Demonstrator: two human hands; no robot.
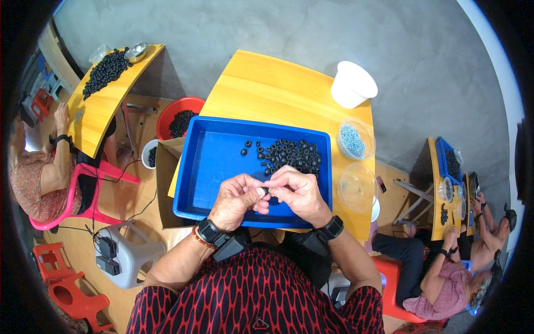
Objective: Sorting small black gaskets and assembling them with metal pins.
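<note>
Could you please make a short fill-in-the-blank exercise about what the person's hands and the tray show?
1. Both hands, left hand and right hand, pinch one small black ring above a tray coloured ____.
2. The pile of black rings lies in the tray's far ____ corner.
3. The white tub stands on a ____ table.

Missing words: blue; right; yellow

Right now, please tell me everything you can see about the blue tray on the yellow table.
The blue tray is a shallow rectangular bin, plastic by its look, with a raised rim. It lies flat on the yellow table. A pile of small black rings sits in its far right part; a few lie loose beside it. Both hands hover over its near edge.
</note>
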